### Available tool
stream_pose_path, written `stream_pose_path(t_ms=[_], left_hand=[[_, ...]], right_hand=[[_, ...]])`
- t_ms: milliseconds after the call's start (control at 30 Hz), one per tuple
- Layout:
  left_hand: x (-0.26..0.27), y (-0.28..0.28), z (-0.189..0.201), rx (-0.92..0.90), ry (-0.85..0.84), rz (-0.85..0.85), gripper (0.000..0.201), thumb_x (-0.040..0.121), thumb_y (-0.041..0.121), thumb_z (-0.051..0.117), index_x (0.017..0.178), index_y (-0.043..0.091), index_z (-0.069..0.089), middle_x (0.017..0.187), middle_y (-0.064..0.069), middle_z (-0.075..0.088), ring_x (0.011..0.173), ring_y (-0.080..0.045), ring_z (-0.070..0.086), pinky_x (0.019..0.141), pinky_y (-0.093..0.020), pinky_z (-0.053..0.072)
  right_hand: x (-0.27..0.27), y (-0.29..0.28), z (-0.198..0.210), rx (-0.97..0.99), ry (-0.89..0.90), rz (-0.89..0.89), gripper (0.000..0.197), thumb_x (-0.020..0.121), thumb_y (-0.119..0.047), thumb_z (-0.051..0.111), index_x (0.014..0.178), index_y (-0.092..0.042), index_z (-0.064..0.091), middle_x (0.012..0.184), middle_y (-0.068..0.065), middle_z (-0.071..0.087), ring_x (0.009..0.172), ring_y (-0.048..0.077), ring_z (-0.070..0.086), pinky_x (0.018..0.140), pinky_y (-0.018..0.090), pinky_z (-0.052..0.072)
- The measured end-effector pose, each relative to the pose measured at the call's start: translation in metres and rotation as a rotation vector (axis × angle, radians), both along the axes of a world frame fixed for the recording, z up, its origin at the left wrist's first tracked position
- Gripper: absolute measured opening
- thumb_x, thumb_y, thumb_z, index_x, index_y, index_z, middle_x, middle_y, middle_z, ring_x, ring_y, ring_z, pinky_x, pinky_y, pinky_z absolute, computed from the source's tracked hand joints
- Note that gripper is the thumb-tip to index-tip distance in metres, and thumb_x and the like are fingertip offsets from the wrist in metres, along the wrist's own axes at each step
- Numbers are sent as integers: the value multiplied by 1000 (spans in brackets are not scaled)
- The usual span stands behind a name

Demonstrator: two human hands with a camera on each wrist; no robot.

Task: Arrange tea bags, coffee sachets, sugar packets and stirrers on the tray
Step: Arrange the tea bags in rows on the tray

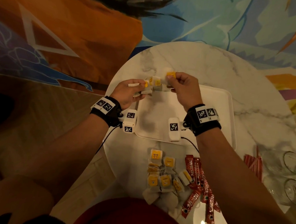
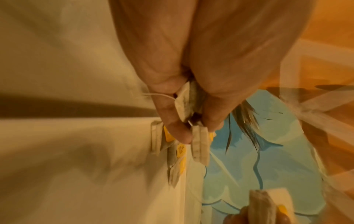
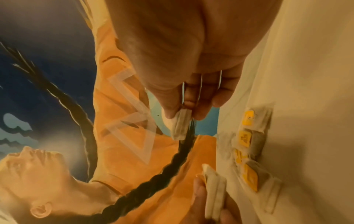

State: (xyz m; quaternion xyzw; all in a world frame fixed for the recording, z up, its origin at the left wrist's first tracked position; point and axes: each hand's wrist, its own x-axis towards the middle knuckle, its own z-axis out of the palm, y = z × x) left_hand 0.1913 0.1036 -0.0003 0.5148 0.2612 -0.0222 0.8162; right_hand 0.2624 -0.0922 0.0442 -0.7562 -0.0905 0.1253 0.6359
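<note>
Both hands hover over the far left corner of the white tray (image 1: 212, 115). My left hand (image 1: 140, 88) grips a small stack of tea bags (image 2: 191, 106) with yellow tags. My right hand (image 1: 169, 80) pinches a single tea bag (image 3: 180, 124) by its top edge, its yellow tag (image 1: 171, 74) sticking up. Between the hands, several tea bags (image 1: 156, 84) lie in a row at the tray's corner, also seen as the row of tea bags (image 3: 249, 144) in the right wrist view. Near me on the table lie a loose pile of tea bags (image 1: 164, 177) and red coffee sachets (image 1: 198, 183).
The tray sits on a round marble table (image 1: 206, 63). Red-and-white striped sticks (image 1: 254, 163) lie at the right, beside two clear glasses (image 1: 293, 162). A painted mural fills the wall behind the table. Wrist-camera cables hang under both arms.
</note>
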Motion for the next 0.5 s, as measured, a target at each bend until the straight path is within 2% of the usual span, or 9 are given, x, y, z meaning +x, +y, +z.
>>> stream_pose_path(t_ms=[100, 167, 233, 267, 333, 400, 500], left_hand=[[0, 2, 0, 14, 10, 26, 19, 92, -1, 67, 106, 12, 63, 101, -10, 69, 83, -21, 71, 75, -31, 60], [0, 3, -2, 12, 23, 57, 27, 90, -2, 69, 113, 11, 61, 104, -11, 68, 87, -23, 70, 73, -31, 61], [-1, 3, -3, 10, 30, 61, 26, 89, -1, 71, 111, 10, 65, 104, -12, 69, 91, -25, 70, 75, -31, 60], [-2, 3, -4, 17, 34, 52, 24, 88, 0, 72, 109, 11, 67, 104, -12, 70, 94, -26, 69, 76, -32, 59], [-3, 2, -5, 22, 48, 37, 22, 86, 3, 75, 107, 11, 70, 103, -12, 71, 97, -27, 68, 78, -32, 58], [-4, 2, -5, 26, 60, 25, 24, 86, 4, 76, 109, 10, 70, 103, -12, 72, 98, -26, 69, 78, -33, 59], [-4, 1, -1, 33, 63, 6, 22, 89, 3, 72, 109, 10, 69, 104, -13, 71, 95, -25, 68, 79, -34, 60]], right_hand=[[11, 6, -2, -62, -5, -39, 15, 93, -14, 70, 78, -18, 69, 73, 2, 69, 59, 6, 63, 57, 18, 50], [15, 12, -18, -172, 18, -28, 20, 91, -19, 72, 71, -17, 68, 69, 6, 68, 59, 12, 63, 58, 26, 52], [15, 20, -38, -289, 51, -5, 26, 88, -26, 74, 65, -18, 65, 63, 7, 67, 60, 18, 63, 66, 38, 57], [15, 24, -47, -353, 58, 4, 29, 86, -29, 75, 62, -17, 64, 60, 4, 65, 59, 19, 62, 67, 39, 56], [13, 30, -60, -483, 11, 28, 33, 84, -34, 76, 59, -17, 62, 57, -1, 60, 57, 17, 56, 61, 32, 48], [11, 34, -64, -572, -27, 36, 24, 84, -33, 76, 68, -19, 65, 65, -3, 62, 65, 17, 57, 63, 26, 41], [11, 37, -63, -666, -78, 42, 16, 84, -30, 74, 89, -15, 71, 84, 4, 69, 85, 25, 65, 71, 26, 42]])
